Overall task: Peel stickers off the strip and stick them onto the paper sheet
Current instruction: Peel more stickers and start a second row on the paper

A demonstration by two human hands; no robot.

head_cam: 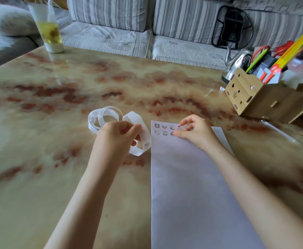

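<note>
A white paper sheet (186,186) lies on the marbled table (57,159), reaching to the front edge. Several small cartoon stickers (164,130) sit in two rows near its far left corner. To the sheet's left, a long white sticker strip (105,114) curls in loops, with one sticker (147,145) showing on its near loop. My left hand (119,136) grips that near loop, fingers curled round it. My right hand (195,132) rests on the sheet's top, its thumb tip pressing at the end sticker (172,134) of the second row, the other fingers curled above.
A wooden organiser box (265,99) with pens, scissors and a yellow ruler stands at the right, a metal kettle (237,63) behind it. A tall cup of yellow drink (48,27) stands at the far left. A striped sofa (129,20) runs behind the table.
</note>
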